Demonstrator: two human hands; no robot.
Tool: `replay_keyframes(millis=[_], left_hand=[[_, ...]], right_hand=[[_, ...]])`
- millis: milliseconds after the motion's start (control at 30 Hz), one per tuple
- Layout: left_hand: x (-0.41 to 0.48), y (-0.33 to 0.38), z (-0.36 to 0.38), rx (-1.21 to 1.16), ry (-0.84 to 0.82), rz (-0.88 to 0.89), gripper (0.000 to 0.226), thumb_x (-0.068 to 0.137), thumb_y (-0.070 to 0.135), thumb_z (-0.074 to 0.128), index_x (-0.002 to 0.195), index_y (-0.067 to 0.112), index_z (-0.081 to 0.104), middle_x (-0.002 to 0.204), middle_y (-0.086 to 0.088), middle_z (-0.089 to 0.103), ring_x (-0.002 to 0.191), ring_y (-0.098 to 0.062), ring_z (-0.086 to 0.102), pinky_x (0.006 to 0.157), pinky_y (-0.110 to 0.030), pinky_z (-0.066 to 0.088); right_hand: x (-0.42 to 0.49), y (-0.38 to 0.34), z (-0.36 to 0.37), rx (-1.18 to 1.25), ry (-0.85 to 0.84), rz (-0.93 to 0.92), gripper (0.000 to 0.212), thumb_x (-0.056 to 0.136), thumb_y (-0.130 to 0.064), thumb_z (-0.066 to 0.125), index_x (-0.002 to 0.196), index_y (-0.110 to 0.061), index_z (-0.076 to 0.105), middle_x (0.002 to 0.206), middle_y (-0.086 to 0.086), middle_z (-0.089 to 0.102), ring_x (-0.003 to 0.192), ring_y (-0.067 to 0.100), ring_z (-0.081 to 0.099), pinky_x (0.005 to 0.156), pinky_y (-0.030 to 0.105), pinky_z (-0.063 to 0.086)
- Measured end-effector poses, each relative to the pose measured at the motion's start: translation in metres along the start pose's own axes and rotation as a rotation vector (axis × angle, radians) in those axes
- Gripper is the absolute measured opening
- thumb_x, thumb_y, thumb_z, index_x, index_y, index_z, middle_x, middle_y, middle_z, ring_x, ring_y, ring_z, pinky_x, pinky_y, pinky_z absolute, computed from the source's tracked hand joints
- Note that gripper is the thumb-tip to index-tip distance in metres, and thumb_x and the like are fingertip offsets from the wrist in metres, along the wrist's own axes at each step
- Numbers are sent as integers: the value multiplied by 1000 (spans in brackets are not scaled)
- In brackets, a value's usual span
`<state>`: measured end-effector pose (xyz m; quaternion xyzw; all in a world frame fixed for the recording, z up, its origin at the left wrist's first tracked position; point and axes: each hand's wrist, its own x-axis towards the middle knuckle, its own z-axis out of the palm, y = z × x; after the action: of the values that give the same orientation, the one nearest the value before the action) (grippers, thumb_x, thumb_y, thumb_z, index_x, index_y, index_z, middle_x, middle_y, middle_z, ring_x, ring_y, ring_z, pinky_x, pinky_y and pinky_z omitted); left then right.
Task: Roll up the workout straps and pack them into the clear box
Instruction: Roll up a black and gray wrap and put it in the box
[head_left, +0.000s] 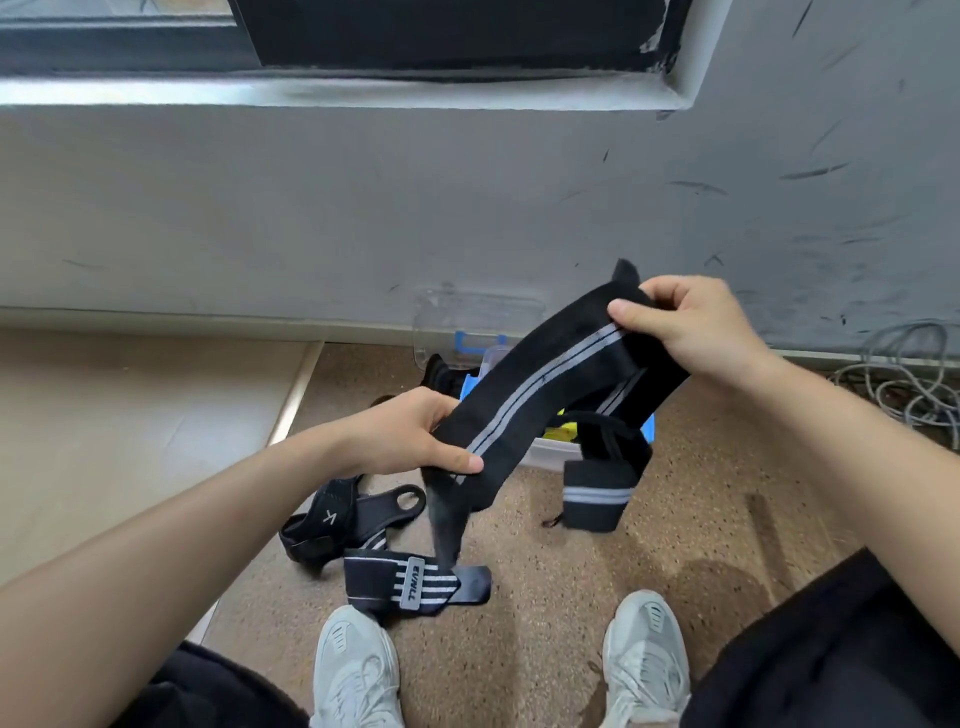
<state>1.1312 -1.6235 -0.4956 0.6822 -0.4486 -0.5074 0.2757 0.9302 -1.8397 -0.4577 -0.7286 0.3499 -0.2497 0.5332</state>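
A long black workout strap (540, 384) with grey stripes stretches between my hands above the floor. My left hand (410, 441) grips its lower part, thumb on top, and a loose tail hangs below. My right hand (685, 327) pinches its upper end, which folds back under the hand and drops to a striped end (597, 496) near the floor. Behind the strap stands the clear box (545, 452) with blue latches, its lid (467, 317) leaning on the wall. Another striped strap (410, 579) and a black padded strap (337, 519) lie on the floor.
I squat on a speckled brown floor (597, 597), my white shoes (358, 670) at the bottom of the view. A grey wall (363, 208) runs close behind the box. Grey cables (904, 374) lie coiled at the right. Pale tiles (130, 415) cover the floor at the left.
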Motion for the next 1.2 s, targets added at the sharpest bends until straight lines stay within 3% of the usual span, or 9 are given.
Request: replay_keyframes(millis=[300, 367, 533, 667, 767, 900, 1033, 1100, 1200], left_hand=[[-1, -17, -26, -81, 307, -67, 12, 92, 14, 77, 93, 4, 72, 73, -9, 53, 73, -20, 58, 70, -31, 52], [-2, -14, -29, -143, 394, -49, 7, 93, 10, 75, 100, 8, 76, 73, -4, 67, 71, -15, 62, 69, -29, 49], [-6, -1, -30, -197, 483, 60, 14, 99, 9, 66, 108, 13, 75, 94, -7, 77, 83, -12, 71, 79, -24, 55], [-14, 19, -32, -390, 500, 59, 24, 102, 8, 59, 119, 18, 72, 102, -17, 76, 67, -21, 71, 68, -30, 59], [-19, 36, -33, -533, 491, 92, 31, 102, 3, 54, 121, 20, 72, 100, -16, 74, 64, -20, 68, 65, -29, 55], [-22, 47, -29, -625, 394, 86, 31, 97, 0, 53, 108, 13, 80, 108, -20, 71, 94, -32, 61, 86, -38, 52], [-21, 54, -16, -683, 340, 86, 32, 96, -7, 51, 109, 7, 78, 106, -17, 75, 84, -21, 71, 75, -30, 64], [-20, 54, -12, -727, 307, 94, 30, 96, -7, 53, 112, 4, 76, 107, -19, 76, 82, -21, 71, 83, -32, 62], [-22, 53, -10, -716, 294, 102, 26, 98, -1, 56, 114, 5, 76, 100, -17, 77, 76, -19, 74, 74, -23, 62]], right_hand=[[20, 1, -36, -11, 189, 240, 21, 78, -18, 85, 75, -13, 65, 82, 9, 65, 71, 22, 62, 72, 33, 52], [19, 1, -36, -48, 143, 243, 17, 80, -20, 83, 78, -9, 70, 81, 11, 66, 71, 22, 61, 71, 31, 51], [13, 4, -26, -249, 251, -21, 26, 81, -47, 78, 76, -21, 79, 75, -11, 74, 77, 9, 66, 78, 31, 51], [5, -4, -18, -361, 403, -277, 3, 85, -23, 75, 86, -23, 77, 87, -10, 71, 78, 10, 63, 83, 33, 52], [-4, -9, -6, -239, 254, -309, 16, 85, -11, 73, 86, -27, 75, 87, -7, 74, 77, 16, 67, 75, 33, 54], [-16, -14, 18, -109, 17, -274, 31, 87, -2, 69, 95, -31, 75, 97, -11, 74, 92, 18, 70, 86, 33, 55], [-39, -21, 43, -234, -184, -363, 36, 81, -21, 81, 116, -26, 73, 100, -17, 63, 96, 5, 64, 83, 18, 50], [-48, -16, 55, -344, -192, -432, 44, 76, -30, 86, 118, -24, 74, 101, -10, 64, 96, 6, 63, 79, 18, 49], [-48, -7, 60, -231, -47, -496, 16, 83, -19, 82, 99, -18, 81, 90, -3, 70, 84, 11, 66, 71, 28, 51]])
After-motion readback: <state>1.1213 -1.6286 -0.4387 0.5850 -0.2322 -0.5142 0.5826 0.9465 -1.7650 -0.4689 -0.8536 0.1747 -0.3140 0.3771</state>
